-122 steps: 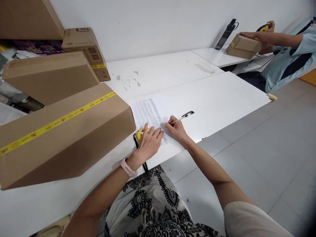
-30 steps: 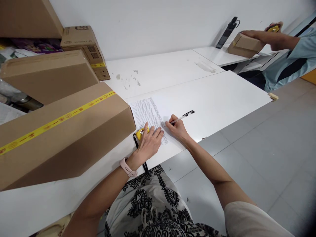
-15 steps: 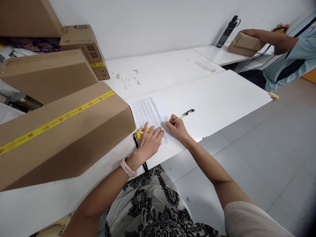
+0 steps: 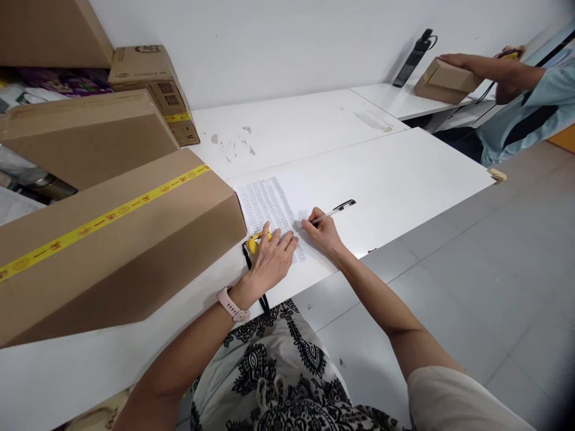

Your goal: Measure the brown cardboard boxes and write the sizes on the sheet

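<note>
Our left hand lies on the paper, fingers slightly spread; at its two o'clock, our right hand pinches a pen.

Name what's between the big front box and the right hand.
Head view: the printed sheet, the left hand spread over it, and a yellow tool partly hidden by that hand, nearer the big front box.

A sheet and a carton lie on the near table. The far table bears a bottle and a box.
</note>
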### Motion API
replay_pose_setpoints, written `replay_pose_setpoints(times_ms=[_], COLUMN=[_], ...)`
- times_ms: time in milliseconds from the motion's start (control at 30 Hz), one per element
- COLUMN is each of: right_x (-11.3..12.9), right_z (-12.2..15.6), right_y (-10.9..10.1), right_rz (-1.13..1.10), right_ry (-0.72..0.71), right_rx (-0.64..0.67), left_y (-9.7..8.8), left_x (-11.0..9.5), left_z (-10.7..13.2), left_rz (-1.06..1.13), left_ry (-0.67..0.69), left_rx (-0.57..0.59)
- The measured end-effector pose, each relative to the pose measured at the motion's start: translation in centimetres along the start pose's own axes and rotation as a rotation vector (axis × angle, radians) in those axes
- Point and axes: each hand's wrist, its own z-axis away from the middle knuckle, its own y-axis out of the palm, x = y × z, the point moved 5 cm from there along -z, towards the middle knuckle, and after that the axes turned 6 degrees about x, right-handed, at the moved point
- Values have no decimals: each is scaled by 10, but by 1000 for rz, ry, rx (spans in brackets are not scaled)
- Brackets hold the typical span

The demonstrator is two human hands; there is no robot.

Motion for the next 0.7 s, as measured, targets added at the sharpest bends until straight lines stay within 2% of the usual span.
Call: replay_pose_setpoints(times_ms=[700], right_x=[-1], right_z=[0], right_y=[-1], right_rz=[0], right_ry=[12], right_rx=[1], left_y=[0], left_x=[0], left_z=[0], left_rz=[27], left_ry=[0], left_rx=[-10])
